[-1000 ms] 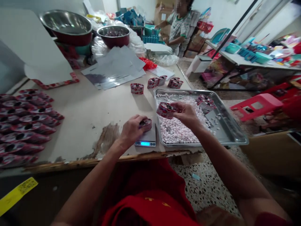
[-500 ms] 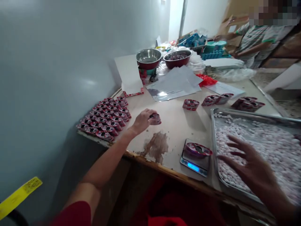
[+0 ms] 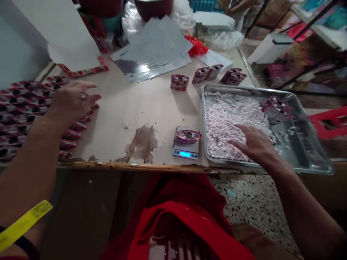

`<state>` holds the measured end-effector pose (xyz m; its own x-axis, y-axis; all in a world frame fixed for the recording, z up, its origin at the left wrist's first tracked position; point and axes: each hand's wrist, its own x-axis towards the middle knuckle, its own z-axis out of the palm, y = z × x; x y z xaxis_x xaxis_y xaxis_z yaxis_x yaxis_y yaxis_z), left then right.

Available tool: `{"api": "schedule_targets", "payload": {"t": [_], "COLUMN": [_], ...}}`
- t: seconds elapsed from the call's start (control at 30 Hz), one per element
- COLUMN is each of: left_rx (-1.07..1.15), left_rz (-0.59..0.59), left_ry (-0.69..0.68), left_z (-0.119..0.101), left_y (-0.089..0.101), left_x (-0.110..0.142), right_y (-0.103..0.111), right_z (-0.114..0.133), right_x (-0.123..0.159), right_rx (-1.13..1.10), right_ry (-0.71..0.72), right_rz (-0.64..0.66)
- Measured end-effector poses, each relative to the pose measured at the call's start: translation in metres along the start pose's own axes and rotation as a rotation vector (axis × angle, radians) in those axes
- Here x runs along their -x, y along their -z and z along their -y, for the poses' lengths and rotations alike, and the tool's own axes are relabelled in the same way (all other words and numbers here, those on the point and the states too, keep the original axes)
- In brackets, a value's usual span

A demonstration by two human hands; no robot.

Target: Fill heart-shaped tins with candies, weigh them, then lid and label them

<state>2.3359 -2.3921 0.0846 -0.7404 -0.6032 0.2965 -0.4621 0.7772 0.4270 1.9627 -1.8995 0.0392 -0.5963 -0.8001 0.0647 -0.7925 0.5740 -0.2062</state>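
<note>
Workshop: worn worktable (image 3: 114, 126), digital scale (image 3: 185, 154), tray (image 3: 299, 150) of pellets (image 3: 221, 124), rows of printed packs (image 3: 35, 99).

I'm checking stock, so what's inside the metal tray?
Small whitish pellets fill much of the metal tray's left part, with patterned packets toward the far right. Whatever lies beneath the pellets, packets and right hand is covered.

A red box (image 3: 181, 136) sits on the scale (image 3: 187, 148); left grip (image 3: 71, 102) perhaps touches grouped boxes (image 3: 18, 115).
</note>
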Motion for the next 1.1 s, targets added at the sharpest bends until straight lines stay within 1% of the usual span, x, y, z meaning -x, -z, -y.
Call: {"api": "schedule_targets", "payload": {"t": [0.07, 0.1, 0.2, 0.3, 0.37, 0.43, 0.47, 0.5, 0.53, 0.57, 0.6, 0.63, 0.67, 0.7, 0.73, 0.77, 0.8, 0.83, 0.87, 0.9, 0.93, 0.97, 1.03, 1.1], "left_rx": [-0.041, -0.022, 0.044, 0.155, 0.268, 0.409, 0.482, 0.552, 0.613, 0.661, 0.689, 0.688, 0.652, 0.588, 0.508, 0.423, 0.344, 0.279, 0.230, 0.192, 0.163, 0.145, 0.120, 0.095], "left_rz": [-0.009, 0.005, 0.040, 0.043, 0.020, 0.041, 0.076, 0.129, 0.178, 0.200, 0.190, 0.147, 0.072, -0.026, -0.117, -0.171, -0.185, -0.171, -0.132, -0.086, -0.056, -0.054, -0.078, -0.116], "left_ry": [-0.120, -0.152, -0.160, -0.120, -0.078, -0.031, -0.012, 0.003, 0.014, 0.012, -0.014, -0.070, -0.160, -0.280, -0.431, -0.602, -0.775, -0.936, -1.072, -1.169, -1.214, -1.213, -1.159, -1.107], "left_z": [-0.031, -0.049, -0.100, -0.139, -0.160, -0.178, -0.185, -0.192, -0.199, -0.205, -0.212, -0.220, -0.230, -0.240, -0.251, -0.262, -0.273, -0.284, -0.293, -0.301, -0.307, -0.312, -0.317, -0.317], "left_y": [-0.022, -0.033, -0.065, -0.089, -0.105, -0.125, -0.136, -0.147, -0.158, -0.167, -0.175, -0.179, -0.180, -0.179, -0.177, -0.173, -0.169, -0.165, -0.164, -0.164, -0.165, -0.169, -0.178, -0.189], "left_x": [0.022, 0.032, 0.055, 0.068, 0.074, 0.079, 0.081, 0.081, 0.080, 0.076, 0.071, 0.062, 0.052, 0.041, 0.028, 0.016, 0.004, -0.007, -0.017, -0.025, -0.031, -0.036, -0.040, -0.039], "right_y": [-0.012, -0.018, -0.031, -0.033, -0.028, -0.020, -0.015, -0.010, -0.005, -0.002, 0.001, 0.001, 0.001, 0.000, -0.003, -0.005, -0.007, -0.009, -0.010, -0.011, -0.012, -0.012, -0.014, -0.016], "right_z": [-0.013, -0.015, -0.014, -0.014, -0.018, -0.020, -0.019, -0.016, -0.011, -0.003, 0.007, 0.019, 0.032, 0.044, 0.056, 0.066, 0.074, 0.080, 0.085, 0.087, 0.088, 0.088, 0.087, 0.086], "right_x": [0.001, 0.001, -0.005, -0.019, -0.028, -0.033, -0.033, -0.032, -0.030, -0.028, -0.025, -0.022, -0.020, -0.019, -0.019, -0.021, -0.024, -0.027, -0.031, -0.034, -0.037, -0.039, -0.042, -0.045], "right_rx": [0.124, 0.150, 0.120, -0.086, -0.304, -0.502, -0.555, -0.569, -0.561, -0.560, -0.598, -0.698, -0.864, -1.085, -1.336, -1.579, -1.798, -1.988, -2.146, -2.270, -2.360, -2.422, -2.493, -2.515], "right_ry": [0.031, 0.042, 0.042, 0.003, -0.038, -0.092, -0.104, -0.099, -0.085, -0.072, -0.076, -0.108, -0.173, -0.265, -0.373, -0.481, -0.580, -0.664, -0.728, -0.778, -0.822, -0.860, -0.907, -0.882], "right_rz": [0.118, 0.149, 0.144, 0.143, 0.190, 0.213, 0.188, 0.132, 0.051, -0.040, -0.127, -0.192, -0.229, -0.237, -0.203, -0.154, -0.106, -0.077, -0.071, -0.082, -0.106, -0.135, -0.183, -0.217]}}
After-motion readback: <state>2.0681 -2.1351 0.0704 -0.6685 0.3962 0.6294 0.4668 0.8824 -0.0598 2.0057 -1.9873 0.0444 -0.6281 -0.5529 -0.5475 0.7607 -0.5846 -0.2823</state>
